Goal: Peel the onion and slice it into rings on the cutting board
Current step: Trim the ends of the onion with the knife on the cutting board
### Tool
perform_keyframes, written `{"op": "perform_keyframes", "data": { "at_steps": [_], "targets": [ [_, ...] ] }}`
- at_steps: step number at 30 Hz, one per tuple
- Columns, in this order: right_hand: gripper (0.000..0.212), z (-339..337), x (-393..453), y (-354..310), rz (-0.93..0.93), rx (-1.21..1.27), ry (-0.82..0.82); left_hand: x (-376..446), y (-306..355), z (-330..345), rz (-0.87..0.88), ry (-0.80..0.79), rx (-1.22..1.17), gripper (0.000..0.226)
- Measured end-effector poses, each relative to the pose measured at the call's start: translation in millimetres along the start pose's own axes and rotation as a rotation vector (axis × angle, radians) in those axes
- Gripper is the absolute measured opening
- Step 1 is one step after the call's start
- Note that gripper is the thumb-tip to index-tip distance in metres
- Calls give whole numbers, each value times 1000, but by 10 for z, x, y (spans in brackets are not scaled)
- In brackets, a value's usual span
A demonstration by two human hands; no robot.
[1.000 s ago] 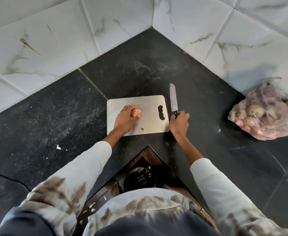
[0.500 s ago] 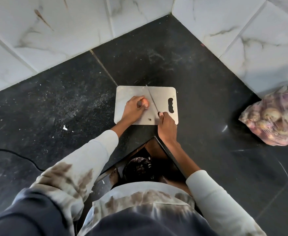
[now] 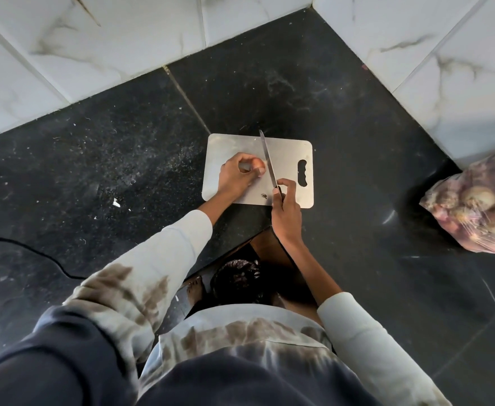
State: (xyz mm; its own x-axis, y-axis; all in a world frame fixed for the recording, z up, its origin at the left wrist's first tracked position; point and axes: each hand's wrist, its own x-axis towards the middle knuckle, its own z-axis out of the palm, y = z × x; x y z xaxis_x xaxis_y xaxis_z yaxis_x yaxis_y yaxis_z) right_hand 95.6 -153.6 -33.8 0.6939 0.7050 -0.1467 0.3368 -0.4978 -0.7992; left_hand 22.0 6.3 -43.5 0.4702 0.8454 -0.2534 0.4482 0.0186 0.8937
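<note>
I'm working on a dark speckled stone counter point(image 3: 99, 159) in a corner of glossy white marbled tiles; a thin plastic bag point(image 3: 474, 206) of onions is sitting well apart on my right. I'm steadying the onion point(image 3: 259, 167), mostly hidden, on the flat metal-looking board point(image 3: 228, 145), my left hand point(image 3: 239, 175) curling round it. My right hand point(image 3: 285, 205) is gripping the knife point(image 3: 268, 158); I'm thinking tuck the fingertips back, trim the end first
</note>
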Motion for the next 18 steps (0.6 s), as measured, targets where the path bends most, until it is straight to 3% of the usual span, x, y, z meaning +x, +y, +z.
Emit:
{"op": "perform_keyframes", "data": {
  "at_steps": [18],
  "targets": [
    [22,33,27,-6,-21,12,-6,69,-3,-2,-36,-23,-37,38]
  ]
}}
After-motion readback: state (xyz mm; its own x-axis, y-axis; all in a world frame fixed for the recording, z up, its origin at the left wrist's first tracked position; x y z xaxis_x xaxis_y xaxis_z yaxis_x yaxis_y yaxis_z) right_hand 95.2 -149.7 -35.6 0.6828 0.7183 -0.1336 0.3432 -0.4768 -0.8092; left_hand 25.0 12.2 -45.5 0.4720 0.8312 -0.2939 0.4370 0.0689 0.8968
